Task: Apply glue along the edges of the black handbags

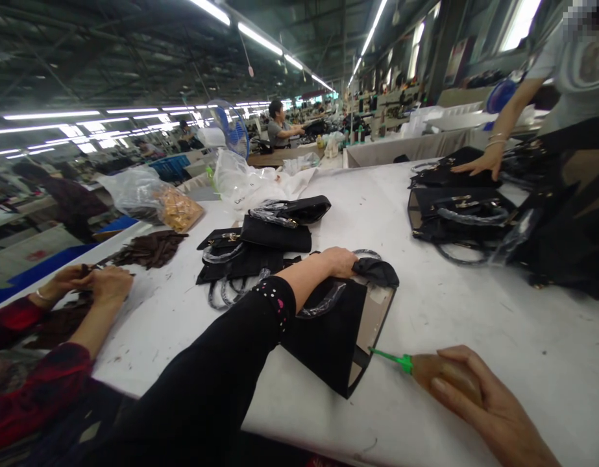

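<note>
A black handbag [323, 334] lies on the white table in front of me, its beige side panel facing right. My left hand [342, 263] is closed on dark fabric at the bag's upper edge, where the folded black flap [377, 271] sticks out beyond the fingers. Clear plastic wraps the bag's handle [323, 303]. In my right hand [474, 389] is a brownish squeeze bottle [442, 375] with a long green nozzle [389, 357]. The nozzle's tip is at the lower part of the side panel; whether it touches cannot be made out.
Several black handbags [260, 250] are piled beyond my left arm. More bags [462, 207] lie at the right, under a co-worker's hand [481, 165]. Another person's hands [99, 285] handle brown fabric [150, 250] at the left. Plastic bags [245, 178] lie at the table's far edge.
</note>
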Demonstrator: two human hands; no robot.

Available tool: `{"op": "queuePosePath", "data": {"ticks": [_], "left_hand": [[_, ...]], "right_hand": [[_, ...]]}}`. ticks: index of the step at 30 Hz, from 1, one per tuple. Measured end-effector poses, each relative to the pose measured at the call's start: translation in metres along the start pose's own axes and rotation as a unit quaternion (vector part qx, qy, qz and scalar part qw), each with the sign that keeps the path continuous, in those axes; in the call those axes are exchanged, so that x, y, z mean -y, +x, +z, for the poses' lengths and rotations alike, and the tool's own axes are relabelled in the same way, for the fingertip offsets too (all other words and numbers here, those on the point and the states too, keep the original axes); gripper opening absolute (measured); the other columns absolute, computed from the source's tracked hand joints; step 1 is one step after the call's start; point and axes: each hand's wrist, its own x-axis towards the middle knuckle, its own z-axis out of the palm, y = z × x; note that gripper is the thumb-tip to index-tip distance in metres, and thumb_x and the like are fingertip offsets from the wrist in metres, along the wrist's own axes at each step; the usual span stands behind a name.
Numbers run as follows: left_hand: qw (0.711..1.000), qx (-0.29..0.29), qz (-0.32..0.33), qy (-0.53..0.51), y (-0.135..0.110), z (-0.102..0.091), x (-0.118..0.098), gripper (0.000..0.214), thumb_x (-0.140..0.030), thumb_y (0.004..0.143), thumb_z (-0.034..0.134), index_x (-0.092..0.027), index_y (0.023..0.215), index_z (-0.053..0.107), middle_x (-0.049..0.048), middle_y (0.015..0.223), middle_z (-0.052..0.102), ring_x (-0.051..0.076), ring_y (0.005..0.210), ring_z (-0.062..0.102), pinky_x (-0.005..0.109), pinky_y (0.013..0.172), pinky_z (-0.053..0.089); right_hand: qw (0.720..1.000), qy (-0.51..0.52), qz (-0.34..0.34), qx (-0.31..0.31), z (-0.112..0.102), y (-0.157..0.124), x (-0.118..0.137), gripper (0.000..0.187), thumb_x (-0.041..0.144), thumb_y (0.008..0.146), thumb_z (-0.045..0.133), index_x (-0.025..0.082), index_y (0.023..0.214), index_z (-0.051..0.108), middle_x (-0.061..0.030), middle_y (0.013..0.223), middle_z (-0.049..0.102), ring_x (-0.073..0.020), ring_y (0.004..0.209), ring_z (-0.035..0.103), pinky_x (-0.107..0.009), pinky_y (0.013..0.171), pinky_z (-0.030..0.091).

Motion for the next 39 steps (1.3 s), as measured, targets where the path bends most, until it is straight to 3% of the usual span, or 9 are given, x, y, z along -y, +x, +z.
{"op": "queuePosePath", "data": {"ticks": [5,8,12,17,22,26,29,35,39], "left_hand": [[1.000,0.016,0.009,-0.021,0.004,0.000,0.006,0.044,-0.051,0.084,0.053,-0.019,0.109,0.071,0.0126,0.111,0.073,0.028,0.101,0.068,0.034,0.085,0.051],[0.998,0.048,0.015,-0.040,0.008,-0.002,0.011,0.048,-0.058,0.077,0.059,-0.022,0.106,0.072,0.0078,0.105,0.075,0.024,0.094,0.069,0.029,0.080,0.051],[0.997,0.068,0.010,-0.043,0.012,-0.009,0.011,0.044,-0.050,0.072,0.065,-0.022,0.105,0.073,0.0061,0.102,0.076,0.021,0.088,0.069,0.026,0.076,0.051],[0.999,0.036,-0.003,-0.011,0.003,-0.023,0.002,0.044,-0.045,0.068,0.070,-0.020,0.103,0.073,0.0112,0.105,0.074,0.027,0.095,0.068,0.030,0.078,0.052],[0.999,-0.035,-0.032,0.015,-0.027,-0.035,-0.006,0.052,-0.054,0.068,0.067,-0.020,0.106,0.070,0.0134,0.106,0.072,0.032,0.099,0.067,0.035,0.079,0.053],[0.989,-0.129,-0.065,0.037,-0.062,-0.042,-0.013,0.042,-0.051,0.071,0.063,-0.021,0.101,0.069,0.0102,0.097,0.073,0.030,0.091,0.069,0.035,0.075,0.053],[0.981,-0.166,-0.091,0.043,-0.089,-0.046,-0.022,0.032,-0.044,0.075,0.060,-0.023,0.098,0.067,0.0084,0.090,0.073,0.030,0.087,0.070,0.035,0.072,0.053],[0.969,-0.196,-0.139,0.059,-0.131,-0.049,-0.042,0.027,-0.039,0.079,0.057,-0.023,0.101,0.062,0.0068,0.091,0.074,0.031,0.084,0.071,0.038,0.073,0.052],[0.966,-0.185,-0.169,0.062,-0.151,-0.048,-0.051,0.025,-0.037,0.080,0.055,-0.022,0.100,0.060,0.0068,0.092,0.074,0.030,0.082,0.071,0.036,0.070,0.051]], "right_hand": [[0.999,0.028,0.027,-0.018,0.007,-0.008,0.008,0.038,0.058,0.085,0.061,0.030,0.109,0.053,0.0027,0.094,0.068,-0.0225,0.088,0.066,-0.029,0.074,0.052],[0.999,0.029,0.023,0.008,0.008,-0.008,0.010,0.035,0.057,0.086,0.060,0.030,0.107,0.053,0.0037,0.091,0.067,-0.0212,0.083,0.066,-0.030,0.074,0.050],[0.999,0.016,0.001,0.029,0.006,-0.007,0.009,0.034,0.056,0.088,0.060,0.030,0.107,0.052,0.0030,0.090,0.066,-0.0212,0.082,0.066,-0.030,0.071,0.051],[1.000,-0.007,-0.002,0.019,0.005,-0.007,0.010,0.034,0.055,0.088,0.060,0.029,0.109,0.051,0.0022,0.093,0.066,-0.0209,0.083,0.066,-0.031,0.074,0.051],[1.000,-0.005,0.010,0.029,0.007,-0.006,0.020,0.033,0.056,0.088,0.059,0.029,0.105,0.051,0.0035,0.090,0.065,-0.0196,0.080,0.065,-0.031,0.072,0.049],[0.997,0.016,0.017,0.069,0.007,-0.008,0.027,0.032,0.055,0.089,0.058,0.029,0.105,0.050,0.0044,0.087,0.065,-0.0195,0.079,0.064,-0.030,0.072,0.048],[0.999,-0.004,0.014,0.028,0.010,-0.012,0.030,0.031,0.054,0.088,0.059,0.028,0.105,0.052,0.0035,0.089,0.066,-0.0205,0.080,0.064,-0.030,0.071,0.048],[0.998,0.041,0.031,0.043,0.017,-0.022,0.039,0.031,0.054,0.088,0.057,0.028,0.103,0.052,0.0036,0.083,0.066,-0.0216,0.077,0.063,-0.031,0.069,0.047],[0.999,0.018,0.018,-0.024,0.020,-0.026,0.041,0.030,0.053,0.088,0.058,0.028,0.103,0.054,0.0017,0.087,0.067,-0.0220,0.079,0.064,-0.032,0.072,0.047]]}}
